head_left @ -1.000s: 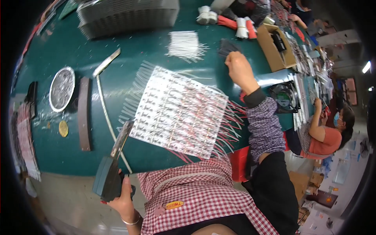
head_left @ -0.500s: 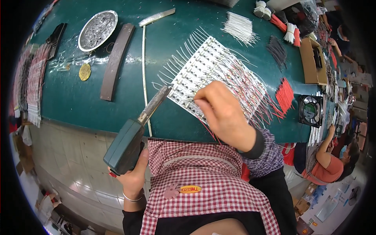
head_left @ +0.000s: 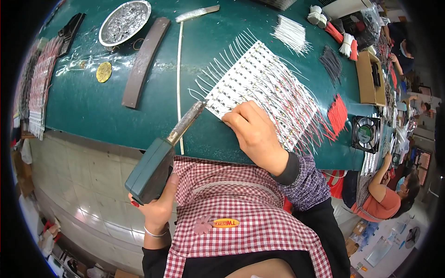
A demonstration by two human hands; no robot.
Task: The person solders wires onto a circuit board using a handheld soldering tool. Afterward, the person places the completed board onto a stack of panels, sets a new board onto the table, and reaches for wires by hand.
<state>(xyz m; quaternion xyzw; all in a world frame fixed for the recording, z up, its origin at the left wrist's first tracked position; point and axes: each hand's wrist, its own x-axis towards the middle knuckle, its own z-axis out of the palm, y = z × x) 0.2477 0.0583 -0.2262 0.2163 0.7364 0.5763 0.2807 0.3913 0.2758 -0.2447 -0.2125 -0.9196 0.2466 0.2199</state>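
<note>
Left hand (head_left: pixel 157 211) clenched around green soldering gun (head_left: pixel 150 171), fingers wrapped tight on the grip; barrel aimed toward 1 o'clock, tip just beside near corner of board (head_left: pixel 259 88). Right hand (head_left: pixel 255 134) flat on board's near edge, fingers bent, fingertips (head_left: pixel 230 121) pinching at the edge; what's pinched too small to tell, likely a wire end. Board on green worktop (head_left: pixel 88 106), centre-right, tilted, white leads fanning toward 10 o'clock, red toward 4.

Counts:
- 1 soldering gun, 1 board in work
- 1 round metal dish (head_left: pixel 125 21) of solder scraps at 11 o'clock
- 1 brown curved bar (head_left: pixel 143 60) just right of dish
- 1 thin white rod (head_left: pixel 179 78) between bar and board
- 1 brass disc (head_left: pixel 104 72)
- 1 small fan (head_left: pixel 366 134) at 3 o'clock
- 1 cardboard box (head_left: pixel 366 78) at 2 o'clock
- Wire bundles at 1 o'clock: white (head_left: pixel 292 34), black (head_left: pixel 331 65), red (head_left: pixel 337 113)
</note>
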